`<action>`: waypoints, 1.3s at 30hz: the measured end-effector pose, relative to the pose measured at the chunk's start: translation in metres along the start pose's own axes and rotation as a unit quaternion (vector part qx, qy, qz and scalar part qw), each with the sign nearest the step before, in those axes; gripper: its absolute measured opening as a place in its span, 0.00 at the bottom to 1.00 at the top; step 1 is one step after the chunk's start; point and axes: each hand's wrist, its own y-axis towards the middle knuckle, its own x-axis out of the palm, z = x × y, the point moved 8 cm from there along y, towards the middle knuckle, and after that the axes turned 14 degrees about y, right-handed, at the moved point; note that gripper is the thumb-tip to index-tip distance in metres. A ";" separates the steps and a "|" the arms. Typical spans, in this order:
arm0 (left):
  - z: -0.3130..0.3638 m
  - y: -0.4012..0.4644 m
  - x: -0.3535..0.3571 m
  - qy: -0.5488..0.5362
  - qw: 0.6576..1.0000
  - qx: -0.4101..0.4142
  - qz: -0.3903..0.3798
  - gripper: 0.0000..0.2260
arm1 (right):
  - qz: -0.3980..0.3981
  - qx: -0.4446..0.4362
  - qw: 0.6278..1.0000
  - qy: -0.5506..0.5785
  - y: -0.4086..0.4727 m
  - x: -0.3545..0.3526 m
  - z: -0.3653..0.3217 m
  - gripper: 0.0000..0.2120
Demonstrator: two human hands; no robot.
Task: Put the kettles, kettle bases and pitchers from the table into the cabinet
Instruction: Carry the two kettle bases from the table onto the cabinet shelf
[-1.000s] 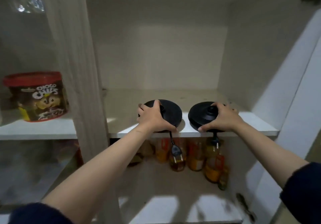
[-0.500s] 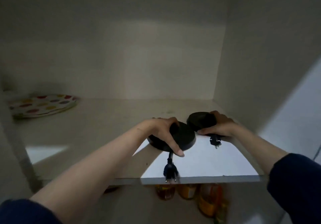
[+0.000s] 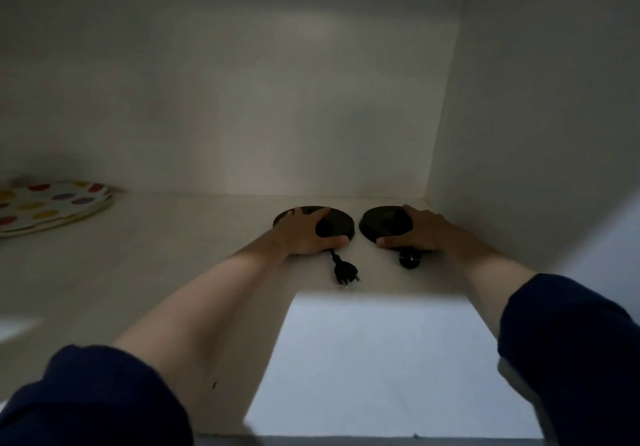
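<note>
Kettle bases (image 3: 337, 225) flat, plugs (image 3: 344, 274) toward viewer

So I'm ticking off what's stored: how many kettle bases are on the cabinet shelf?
2. The left kettle base lies under the left hand; the right kettle base lies beside it under the right hand, near the right wall. Both sit deep on the shelf. None seems hidden.

The shelf (image 3: 194, 237) lies open across its middle and front. Two black bases (image 3: 337, 225) sit deep at the back right, near the side wall (image 3: 536, 134), with plugs (image 3: 344, 274) trailing forward. A spotted plate (image 3: 48, 206) occupies the far left.
</note>
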 end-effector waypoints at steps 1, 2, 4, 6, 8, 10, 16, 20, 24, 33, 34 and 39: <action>0.001 0.007 -0.001 0.010 1.000 -0.005 -0.002 0.38 | -0.012 0.002 1.000 0.005 0.006 0.000 -0.001 0.55; 0.001 0.015 -0.001 0.022 1.000 -0.010 -0.005 0.37 | -0.019 0.003 1.000 0.008 0.013 -0.001 -0.001 0.55; 0.001 0.030 -0.001 0.041 0.999 -0.019 -0.009 0.35 | -0.023 0.005 1.000 0.004 0.027 -0.004 0.000 0.53; 0.002 0.045 0.000 0.050 0.998 -0.023 -0.013 0.34 | -0.021 0.008 1.000 -0.006 0.040 -0.007 0.002 0.50; 0.007 0.059 0.000 0.054 0.998 -0.025 -0.017 0.33 | -0.017 0.009 1.000 -0.010 0.053 -0.010 0.006 0.49; 0.009 0.071 0.002 0.056 0.998 -0.029 -0.020 0.32 | -0.017 0.007 1.000 -0.012 0.062 -0.010 0.009 0.49; 0.011 0.100 0.003 0.028 0.999 -0.027 -0.015 0.30 | -0.022 0.002 1.000 -0.017 0.090 -0.012 0.016 0.51; 0.011 0.105 0.000 0.018 1.000 -0.019 -0.002 0.30 | -0.035 0.008 0.999 -0.027 0.095 -0.011 0.016 0.52; 0.009 0.107 0.002 0.035 0.999 -0.019 -0.009 0.30 | -0.028 0.008 1.000 -0.011 0.091 -0.012 0.017 0.53; 0.008 0.055 -0.007 0.013 0.999 -0.031 0.030 0.40 | 0.037 0.001 0.999 0.000 0.050 -0.025 -0.006 0.49; 0.008 0.043 -0.010 0.010 0.999 -0.034 0.033 0.40 | 0.043 -0.005 0.999 0.002 0.040 -0.024 -0.013 0.48; -0.003 -0.052 -0.035 -0.021 0.998 -0.051 0.044 0.39 | 0.065 -0.051 0.994 0.067 -0.035 -0.010 -0.066 0.43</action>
